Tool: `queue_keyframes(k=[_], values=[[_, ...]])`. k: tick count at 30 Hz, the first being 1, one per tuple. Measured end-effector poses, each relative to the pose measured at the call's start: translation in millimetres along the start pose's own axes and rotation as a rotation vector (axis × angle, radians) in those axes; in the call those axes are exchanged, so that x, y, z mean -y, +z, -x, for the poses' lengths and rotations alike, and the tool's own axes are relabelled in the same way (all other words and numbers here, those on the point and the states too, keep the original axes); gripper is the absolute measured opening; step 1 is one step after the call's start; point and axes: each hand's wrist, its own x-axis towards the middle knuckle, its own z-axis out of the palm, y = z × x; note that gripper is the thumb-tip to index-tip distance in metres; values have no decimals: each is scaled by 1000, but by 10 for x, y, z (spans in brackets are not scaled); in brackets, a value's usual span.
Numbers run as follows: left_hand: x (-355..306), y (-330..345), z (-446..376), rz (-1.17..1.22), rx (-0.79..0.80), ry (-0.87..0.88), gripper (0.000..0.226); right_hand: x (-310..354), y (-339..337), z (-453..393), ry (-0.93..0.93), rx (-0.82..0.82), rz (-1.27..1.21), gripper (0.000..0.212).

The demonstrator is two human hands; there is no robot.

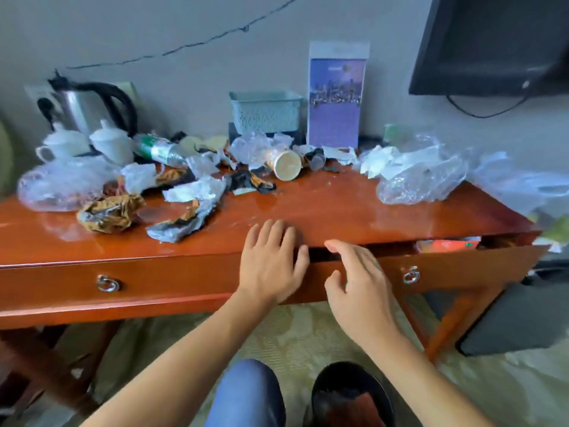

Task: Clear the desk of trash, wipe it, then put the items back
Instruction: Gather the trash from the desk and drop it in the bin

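Observation:
A glossy red-brown desk [332, 208] is strewn with trash: crumpled wrappers [110, 212], clear plastic bags [421, 177], a tipped paper cup [286, 164] and a squashed plastic bottle [160, 151]. My left hand [271, 260] rests with straight fingers on the desk's front edge. My right hand [357, 282] hovers with relaxed fingers over the right drawer [455, 266], which stands slightly pulled out. Neither hand holds anything.
At the back stand a steel kettle [89, 106], two lidded white cups [110, 143], a pale green basket [266, 110] and a purple leaflet stand [335, 97]. A black screen [492, 41] hangs at upper right. A dark bin [348, 396] sits by my knee.

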Motion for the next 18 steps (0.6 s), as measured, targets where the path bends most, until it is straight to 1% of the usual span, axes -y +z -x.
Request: queue_keyframes(k=[2, 4, 7, 10, 13, 14, 15, 16, 18], values=[[49, 100, -40, -1, 77, -13, 54, 96, 118, -406, -34, 23, 18, 51], [62, 157, -85, -8, 86, 0, 54, 97, 264, -763, -27, 112, 64, 52], [84, 243, -145, -63, 19, 44, 56, -20, 496, -1214, 2, 214, 116, 50], [115, 342, -147, -118, -67, 72, 58, -151, 747, -1592, -28, 210, 181, 46], [141, 422, -144, -142, -119, 86, 57, -189, 1030, -1926, -120, 234, 317, 43], [145, 438, -143, -149, -126, 87, 57, -174, 1126, -2037, -153, 268, 386, 47], [147, 450, -143, -157, -133, 92, 57, -153, 1223, -2147, -173, 313, 462, 55], [142, 456, -128, -164, -137, 99, 57, -131, 1308, -2253, -167, 367, 529, 66], [151, 474, -122, -178, -147, 113, 57, -98, 1484, -2485, -79, 510, 585, 96]])
